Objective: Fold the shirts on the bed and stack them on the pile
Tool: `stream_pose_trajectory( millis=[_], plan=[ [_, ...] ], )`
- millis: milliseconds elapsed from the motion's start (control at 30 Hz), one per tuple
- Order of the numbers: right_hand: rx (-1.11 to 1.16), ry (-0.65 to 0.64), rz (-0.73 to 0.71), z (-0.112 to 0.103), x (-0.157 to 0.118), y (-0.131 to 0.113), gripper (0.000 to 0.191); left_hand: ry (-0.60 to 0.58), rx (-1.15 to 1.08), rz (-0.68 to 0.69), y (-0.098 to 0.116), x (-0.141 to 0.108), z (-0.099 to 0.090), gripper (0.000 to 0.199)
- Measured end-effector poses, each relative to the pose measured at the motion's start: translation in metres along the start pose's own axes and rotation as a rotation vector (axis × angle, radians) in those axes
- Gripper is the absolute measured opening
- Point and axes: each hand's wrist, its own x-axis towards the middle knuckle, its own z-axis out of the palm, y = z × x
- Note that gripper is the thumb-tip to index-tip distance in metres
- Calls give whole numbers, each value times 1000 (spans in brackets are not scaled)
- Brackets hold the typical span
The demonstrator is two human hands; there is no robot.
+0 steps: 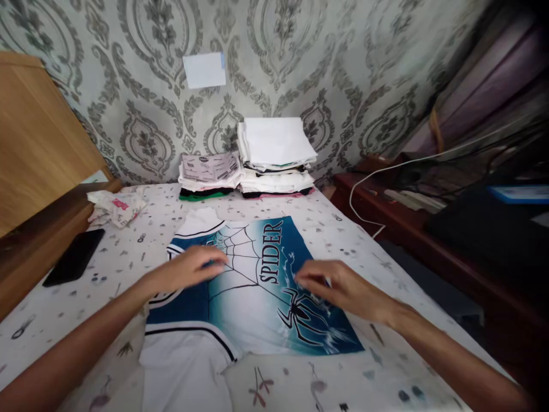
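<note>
From my end, I see a blue-and-white short-sleeved shirt (244,309) with black web lines, a black spider and "SPIDER" lettering, lying spread on a white patterned bedsheet (309,383). My left hand (193,268) is over its upper part, fingers loosely extended, grasping nothing. My right hand (334,283) is at the lower part, fingers curled; I cannot tell whether they pinch the fabric. Beyond the shirt stand two folded clothing stacks (277,151), near grey damask wallpaper (283,51). A black phone (75,257) and crumpled white plastic bag (118,207) lie on the left.
</note>
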Motion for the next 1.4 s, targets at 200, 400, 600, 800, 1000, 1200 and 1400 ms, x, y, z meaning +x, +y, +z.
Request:
stream_pose_trajectory(
  millis=[200,400,600,800,1000,1200,1400],
  plan=[
    [-427,181,93,-18,104,71,35,373,365,-441,-111,69,-64,37],
    [-563,70,186,-20,140,98,37,257,305,-508,-139,91,-76,36],
    [-525,84,219,-25,144,96,14,272,210,-462,-126,82,-83,25],
    [-419,320,104,-25,114,76,8,380,46,-195,-71,44,-88,25],
    [-607,332,-181,-10,66,69,15,238,271,-25,-34,-19,-32,9],
    [-697,319,-202,4,50,79,19,124,403,18,-36,-55,14,23],
    [-666,312,-157,6,51,80,20,182,497,7,-46,-52,13,21]
  ],
)
